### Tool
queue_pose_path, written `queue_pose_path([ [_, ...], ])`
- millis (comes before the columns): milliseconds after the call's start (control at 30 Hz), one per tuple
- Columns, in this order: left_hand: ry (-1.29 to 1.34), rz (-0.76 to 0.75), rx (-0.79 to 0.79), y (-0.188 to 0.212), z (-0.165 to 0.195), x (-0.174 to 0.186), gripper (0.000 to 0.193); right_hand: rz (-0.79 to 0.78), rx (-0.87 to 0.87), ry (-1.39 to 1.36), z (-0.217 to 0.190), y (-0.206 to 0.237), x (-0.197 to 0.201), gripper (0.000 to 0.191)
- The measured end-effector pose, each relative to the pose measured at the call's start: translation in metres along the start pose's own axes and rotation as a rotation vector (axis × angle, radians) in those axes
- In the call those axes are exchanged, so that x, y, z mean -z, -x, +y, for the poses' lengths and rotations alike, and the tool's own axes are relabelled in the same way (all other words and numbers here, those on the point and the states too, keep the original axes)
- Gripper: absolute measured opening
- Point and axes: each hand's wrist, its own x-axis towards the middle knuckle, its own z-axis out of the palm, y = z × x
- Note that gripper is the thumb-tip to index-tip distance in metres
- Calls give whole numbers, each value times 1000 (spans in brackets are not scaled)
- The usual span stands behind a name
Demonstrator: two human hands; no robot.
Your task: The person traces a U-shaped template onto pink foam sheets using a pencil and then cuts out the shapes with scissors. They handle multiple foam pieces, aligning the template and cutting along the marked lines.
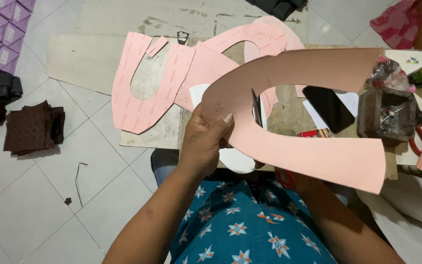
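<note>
step: trimming inner curve of pink u-shaped card [313,151] with scissors [257,108]
left hand [206,142]: fingers pinching card
right hand: hidden, cannot tell
next: needs card turned steadily

Four pink card cut-outs show: one large U-shaped piece [313,112] at centre, three more U-shaped pieces [147,83] lying toward eleven and twelve o'clock. One black phone [328,107] and one dark wooden box [387,115] sit at three o'clock. At least five purple boxes [1,29] are stacked at ten o'clock.
</note>
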Motion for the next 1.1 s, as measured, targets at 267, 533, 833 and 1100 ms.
queue_pose_path([
  [267, 104, -7, 0, -1, -6, -1, 38, 1, -12, -3, 5, -2, 1, 44],
  [533, 159, -24, -4, 0, -11, -3, 37, -17, -42, -4, 12, -8, -3, 45],
  [833, 201, 93, -6, -13, -28, 5, 31, -191, -112, 95, -1, -54, -19, 45],
  [1100, 274, 272, -85, -38, -37, 24, 37, -405, -189, 195, -25, -117, -44, 46],
])
